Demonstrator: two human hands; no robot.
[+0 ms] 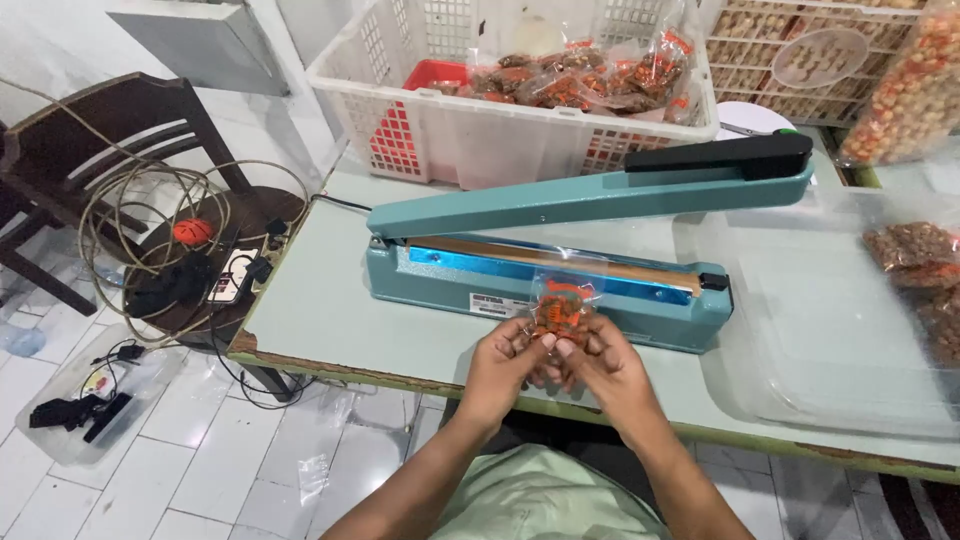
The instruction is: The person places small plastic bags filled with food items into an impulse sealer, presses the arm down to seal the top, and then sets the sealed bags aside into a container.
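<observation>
Small clear plastic snack pouch (561, 305) pinched in both hands' grip, before the teal sealer (560, 280).
Left hand (505, 365) and right hand (608, 368) flanked it equally; pouch top pointed toward the seal bar.

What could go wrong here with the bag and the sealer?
Both hands, left hand and right hand, pinch the small snack bag right at the open sealer. Fingers may end up under the raised arm when it closes. A crooked bag mouth could seal badly. The cable heaped on the chair could snag.
</observation>
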